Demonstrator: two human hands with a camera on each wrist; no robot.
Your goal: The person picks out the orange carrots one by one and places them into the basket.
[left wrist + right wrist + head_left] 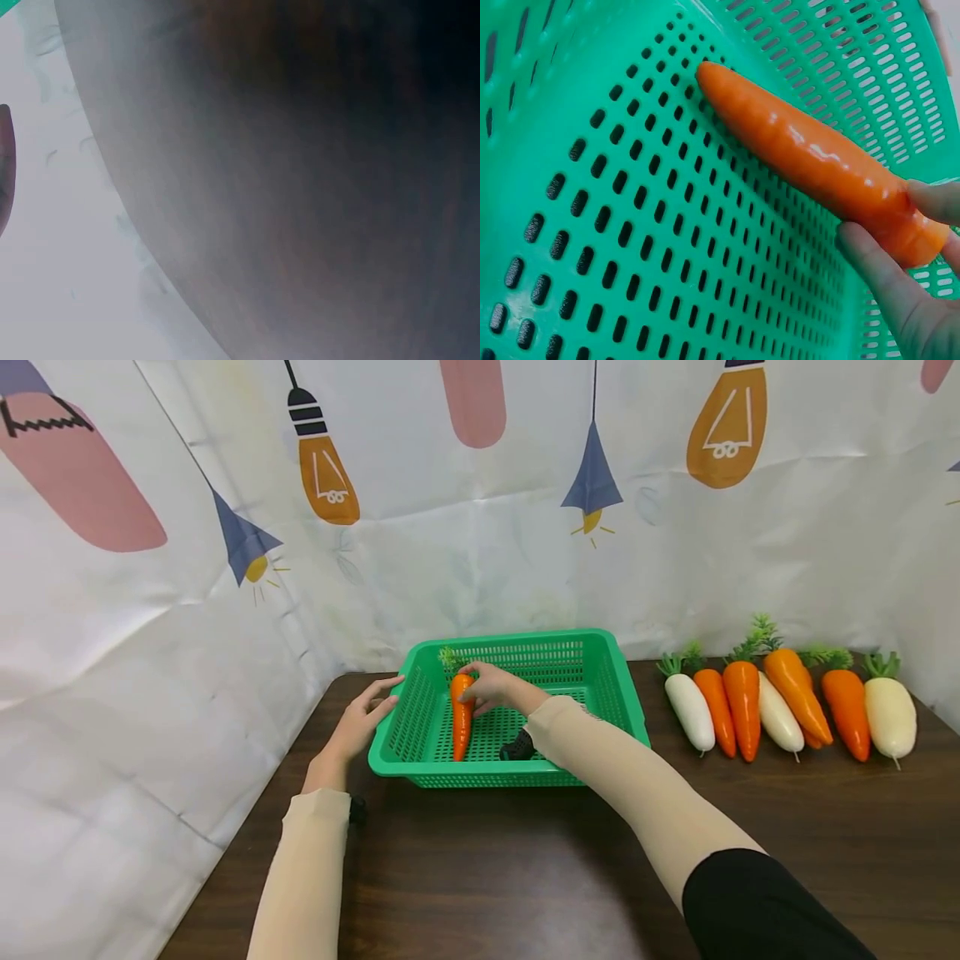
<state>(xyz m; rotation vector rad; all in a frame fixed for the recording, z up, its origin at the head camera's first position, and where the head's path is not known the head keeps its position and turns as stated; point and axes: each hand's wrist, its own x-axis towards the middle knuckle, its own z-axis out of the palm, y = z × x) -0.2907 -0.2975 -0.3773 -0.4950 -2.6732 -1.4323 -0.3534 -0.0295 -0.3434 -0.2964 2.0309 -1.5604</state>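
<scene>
Right hand [491, 686] pinches an orange carrot [461, 731] in a green perforated basket [487, 769]; left hand [356, 724], thumb and fingers apart, touches its left rim.

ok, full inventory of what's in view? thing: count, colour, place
basket: 1, green, on the table
held carrot: 1, orange, inside the basket
other carrots: at least 4, orange, right of the basket
radishes: 3, white to cream, same row
table: 1, dark brown, under basket and vegetables
backdrop: count unclear, white with printed lamps, behind and left
beige sleeves: 2, one per forearm
left hand: 1, at basket's left rim
right hand: 1, gripping the held carrot
</scene>
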